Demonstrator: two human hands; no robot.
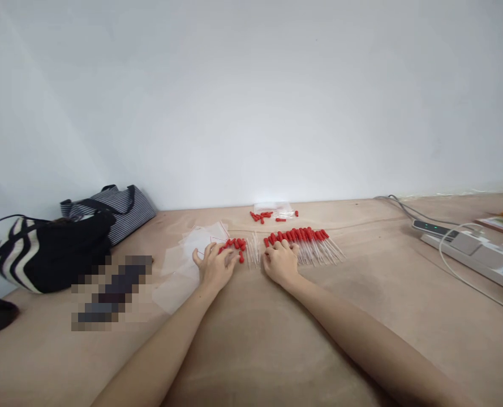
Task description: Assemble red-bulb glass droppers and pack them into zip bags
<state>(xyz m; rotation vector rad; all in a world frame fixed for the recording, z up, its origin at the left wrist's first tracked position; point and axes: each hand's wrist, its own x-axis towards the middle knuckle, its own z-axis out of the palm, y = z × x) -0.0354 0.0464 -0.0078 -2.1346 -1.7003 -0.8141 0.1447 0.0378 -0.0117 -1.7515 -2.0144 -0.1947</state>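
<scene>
Nearest the camera, two bare forearms (158, 345) reach forward over the wooden surface (251, 350), angling inward. The blue-and-white marking on the power strip (467, 255) at right is too small to read. Both hands are palm down: the left hand (215, 270), fingers spread and bent, is over the loose red bulbs (236, 243); the right hand (282, 263), fingers curled close together, is at the near left end of the red-topped clear tubes (304, 234). Whether either grips anything, I cannot tell. Bare clear tubes (253, 249) lie between them.
</scene>
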